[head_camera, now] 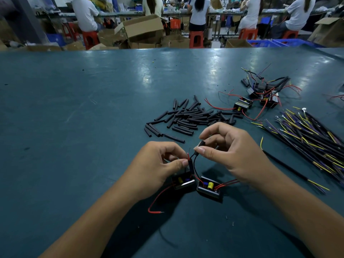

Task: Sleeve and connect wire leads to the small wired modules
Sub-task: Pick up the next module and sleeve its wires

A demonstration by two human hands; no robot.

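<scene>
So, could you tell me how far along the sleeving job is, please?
Early on. Possibly done: a small cluster of modules at far right. In hand: left hand pinches a sleeved red lead; right hand holds a black sleeve. Left: the sleeve pile and wire bundle.

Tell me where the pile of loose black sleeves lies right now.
In the head view the pile of black sleeves lies on the green table, centre-right, just beyond the right hand and left of a wired module.
</scene>
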